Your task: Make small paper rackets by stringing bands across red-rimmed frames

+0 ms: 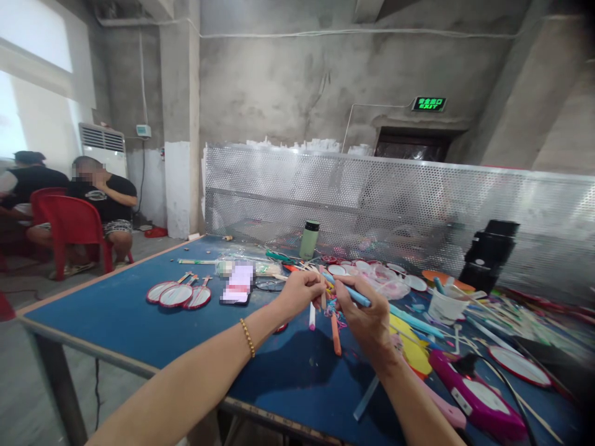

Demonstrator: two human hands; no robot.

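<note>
In the middle of the head view my two hands work close together above the blue table (116, 328). My left hand (302, 292) has its fingers pinched on a thin, pale wooden stick (323, 298). My right hand (365, 316) is closed around a light blue pen-like stick (359, 297), its tip pointing toward the left hand. Under the hands lie a white stick with a pink end (312, 318) and an orange stick (336, 339). A small tangle of coloured strands (332, 310) is partly hidden behind the fingers.
Left of my hands are several red-rimmed round fans (176, 295) and a phone (238, 284). A green bottle (309, 240) stands behind. On the right are a white tub (445, 306), a purple power strip (483, 399) and scattered sticks. Two people sit far left.
</note>
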